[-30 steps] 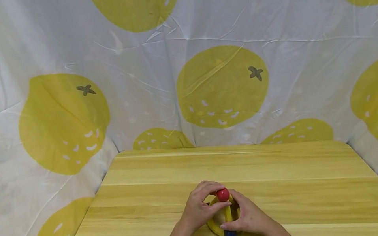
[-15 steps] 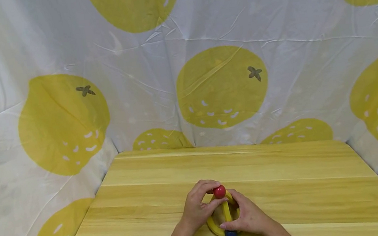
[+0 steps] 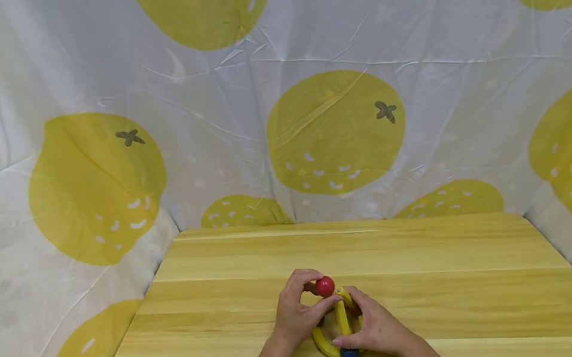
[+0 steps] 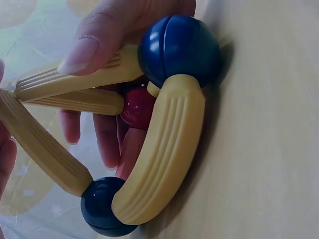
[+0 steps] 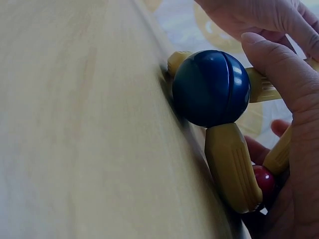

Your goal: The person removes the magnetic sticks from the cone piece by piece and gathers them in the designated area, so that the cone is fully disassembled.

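On the near part of the table [image 3: 224,283], I have a base: a curved rod [image 4: 164,154] joins two blue balls [image 4: 179,51], and straight rods [image 3: 342,319] lean up to converge. My right hand [image 3: 378,326] grips the straight rods; my left hand [image 3: 298,309] pinches a red ball [image 3: 325,286] just left of their tips, apparently apart. I judge the frame mostly built, that ball not yet attached.

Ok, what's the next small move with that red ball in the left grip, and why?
Probably ease the red ball left, away from the yellow rods, while the right grip steadies them: the left grip pinches it beside their upper ends, not on them.
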Demonstrator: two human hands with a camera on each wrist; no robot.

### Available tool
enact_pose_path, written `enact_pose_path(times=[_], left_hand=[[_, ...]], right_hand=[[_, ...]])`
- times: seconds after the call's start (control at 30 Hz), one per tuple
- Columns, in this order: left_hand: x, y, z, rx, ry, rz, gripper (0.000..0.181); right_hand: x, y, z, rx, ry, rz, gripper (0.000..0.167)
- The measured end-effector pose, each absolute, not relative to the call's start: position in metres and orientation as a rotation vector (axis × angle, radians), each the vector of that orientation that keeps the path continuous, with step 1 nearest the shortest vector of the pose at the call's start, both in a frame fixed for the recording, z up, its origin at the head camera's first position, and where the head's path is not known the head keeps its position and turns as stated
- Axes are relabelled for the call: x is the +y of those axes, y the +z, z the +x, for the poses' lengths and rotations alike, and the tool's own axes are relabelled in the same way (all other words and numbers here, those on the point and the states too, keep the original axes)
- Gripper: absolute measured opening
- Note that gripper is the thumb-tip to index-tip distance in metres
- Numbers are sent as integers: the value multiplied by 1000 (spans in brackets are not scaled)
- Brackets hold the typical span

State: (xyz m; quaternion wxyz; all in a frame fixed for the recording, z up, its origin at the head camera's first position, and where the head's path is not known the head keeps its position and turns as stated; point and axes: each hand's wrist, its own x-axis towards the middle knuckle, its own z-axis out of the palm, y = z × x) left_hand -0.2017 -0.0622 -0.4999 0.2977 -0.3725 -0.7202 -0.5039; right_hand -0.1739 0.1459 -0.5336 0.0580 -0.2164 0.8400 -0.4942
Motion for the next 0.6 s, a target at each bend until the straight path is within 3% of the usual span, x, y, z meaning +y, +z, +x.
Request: enact_pose_path(times=[0.6], left_hand=[[-97, -509, -221, -2295, -1253, -559, 42]], right_hand=[[145, -534, -174, 2592, -1461, -631, 76]])
